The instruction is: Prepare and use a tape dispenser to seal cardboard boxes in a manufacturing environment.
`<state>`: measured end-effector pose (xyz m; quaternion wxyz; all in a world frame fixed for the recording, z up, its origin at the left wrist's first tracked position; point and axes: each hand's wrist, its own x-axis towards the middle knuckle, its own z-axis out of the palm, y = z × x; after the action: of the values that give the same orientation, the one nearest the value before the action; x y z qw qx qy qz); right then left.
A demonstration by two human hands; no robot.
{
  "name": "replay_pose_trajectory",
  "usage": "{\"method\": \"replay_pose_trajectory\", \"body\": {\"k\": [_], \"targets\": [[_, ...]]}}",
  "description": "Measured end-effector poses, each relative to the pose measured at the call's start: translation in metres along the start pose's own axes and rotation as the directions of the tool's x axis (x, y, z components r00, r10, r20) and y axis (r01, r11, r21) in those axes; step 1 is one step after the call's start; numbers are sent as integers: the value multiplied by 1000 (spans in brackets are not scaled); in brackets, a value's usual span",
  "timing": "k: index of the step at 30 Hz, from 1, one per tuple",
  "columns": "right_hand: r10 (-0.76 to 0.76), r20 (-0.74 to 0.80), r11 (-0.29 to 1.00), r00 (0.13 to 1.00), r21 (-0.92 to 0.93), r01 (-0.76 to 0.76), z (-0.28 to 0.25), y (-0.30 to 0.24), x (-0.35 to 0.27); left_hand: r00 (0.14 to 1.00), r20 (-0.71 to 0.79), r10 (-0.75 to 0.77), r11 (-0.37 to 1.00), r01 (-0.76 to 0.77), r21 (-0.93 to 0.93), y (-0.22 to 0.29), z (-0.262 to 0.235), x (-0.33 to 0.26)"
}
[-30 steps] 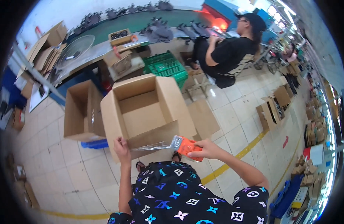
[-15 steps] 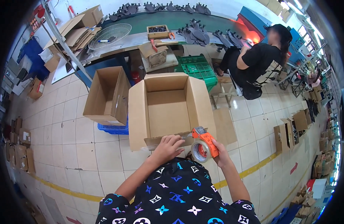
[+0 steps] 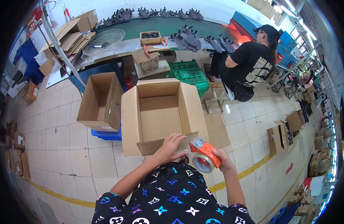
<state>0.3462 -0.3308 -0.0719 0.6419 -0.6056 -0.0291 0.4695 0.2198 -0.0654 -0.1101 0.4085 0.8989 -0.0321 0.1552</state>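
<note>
Left hand (image 3: 168,148): moved, since one second ago, from the flap's left end to its right part; your fingers are spread against the near flap (image 3: 149,148), beside the dispenser's head.
Right hand (image 3: 225,161): you have your fingers wrapped around the orange tape dispenser (image 3: 208,151), now turned so its tape roll (image 3: 196,164) shows.
Cardboard box (image 3: 129,121): stands open in front of you, side flaps folded outward.
Second box (image 3: 113,108): upright and open, left of yours, above a blue crate (image 3: 106,136).
Green crate (image 3: 186,74): beyond your box, near a seated co-worker (image 3: 250,59).
</note>
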Motion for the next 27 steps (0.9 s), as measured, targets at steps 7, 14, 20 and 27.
{"method": "replay_pose_trajectory", "body": {"k": [7, 14, 20, 27], "targets": [[-148, 322, 949, 935, 311, 43, 24, 18, -10, 911, 401, -92, 580, 376, -722, 7, 0, -7], [-125, 233, 976, 965, 206, 77, 51, 52, -13, 880, 271, -391, 382, 423, -822, 51, -16, -21], [-314, 159, 925, 936, -174, 339, 83, 13, -32, 929, 126, -347, 851, 368, -374, 78, -44, -23], [-270, 77, 959, 960, -64, 275, 80, 33, -35, 942, 106, -318, 906, 334, -261, 101, -50, -21]]}}
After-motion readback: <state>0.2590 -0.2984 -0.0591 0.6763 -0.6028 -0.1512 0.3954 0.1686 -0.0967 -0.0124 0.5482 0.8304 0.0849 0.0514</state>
